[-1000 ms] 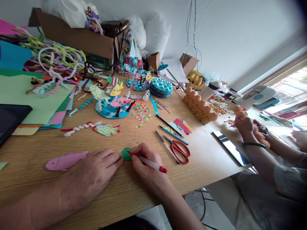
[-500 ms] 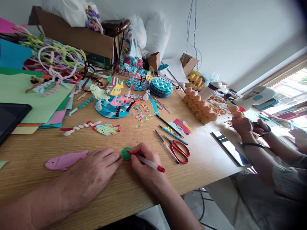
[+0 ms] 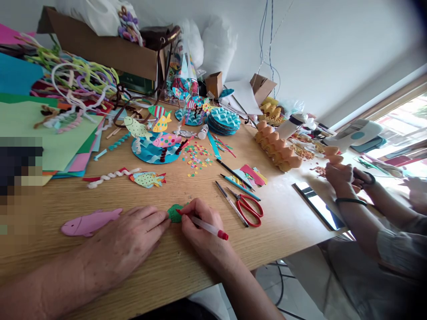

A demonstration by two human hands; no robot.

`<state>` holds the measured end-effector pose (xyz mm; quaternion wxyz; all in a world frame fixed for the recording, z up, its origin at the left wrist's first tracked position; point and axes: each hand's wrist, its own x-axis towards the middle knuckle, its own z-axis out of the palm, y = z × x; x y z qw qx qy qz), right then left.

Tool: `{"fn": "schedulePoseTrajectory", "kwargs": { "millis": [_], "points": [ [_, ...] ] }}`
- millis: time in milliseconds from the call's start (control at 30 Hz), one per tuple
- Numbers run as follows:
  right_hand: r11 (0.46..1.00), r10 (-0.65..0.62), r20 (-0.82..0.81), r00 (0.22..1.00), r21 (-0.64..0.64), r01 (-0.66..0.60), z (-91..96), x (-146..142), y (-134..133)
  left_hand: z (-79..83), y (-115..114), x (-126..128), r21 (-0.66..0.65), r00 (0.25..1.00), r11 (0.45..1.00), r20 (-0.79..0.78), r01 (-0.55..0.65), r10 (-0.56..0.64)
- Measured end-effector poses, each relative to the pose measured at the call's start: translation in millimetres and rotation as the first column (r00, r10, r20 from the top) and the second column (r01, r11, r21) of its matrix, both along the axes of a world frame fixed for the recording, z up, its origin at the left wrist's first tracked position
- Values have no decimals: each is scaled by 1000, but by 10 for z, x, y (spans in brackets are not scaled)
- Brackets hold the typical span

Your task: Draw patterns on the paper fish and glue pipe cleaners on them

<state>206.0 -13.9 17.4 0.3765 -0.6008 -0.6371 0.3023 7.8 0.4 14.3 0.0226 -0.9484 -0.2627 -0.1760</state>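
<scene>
Green piece: small, flat on the counter [image 3: 150, 273], between the two hands' fingertips; partly covered by the right hand's fingers.
Left hand [image 3: 135, 235]: laid flat, fingers pressed together, tips at the near-left edge of the green piece [image 3: 174, 215]. Steadying from there seems right; bear down lightly, clear of the line.
Right hand [image 3: 203, 244]: pinching the red pen [image 3: 208, 227] low by its tip, side of hand low over the counter. Short finger strokes should suit so small a piece.
Pen tip: over the green piece; contact too small to tell. Light pressure best, lest paper skid.
Pink fish [image 3: 90, 223]: just beyond the left hand, on its left; avoid nudging it.
Scissors [image 3: 251, 210]: right of the right hand, apart from it; leave elbow room.
</scene>
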Motion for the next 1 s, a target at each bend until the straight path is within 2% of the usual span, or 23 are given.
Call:
{"fn": "schedulePoseTrajectory", "kwargs": {
  "millis": [333, 700, 1000],
  "points": [
    [1000, -5, -10, 1000, -21, 5, -18, -6, -8, 37, -3, 3, -44, 1000, 999, -22, -8, 7],
    [999, 8, -61, 998, -50, -11, 38, 1, -12, -47, 7, -2, -45, 999, 999, -35, -16, 15],
    [999, 7, -5, 1000, -39, -7, 23, -11, -13, -49, -7, -24, -55, 999, 998, -37, -14, 11]
  ]
}}
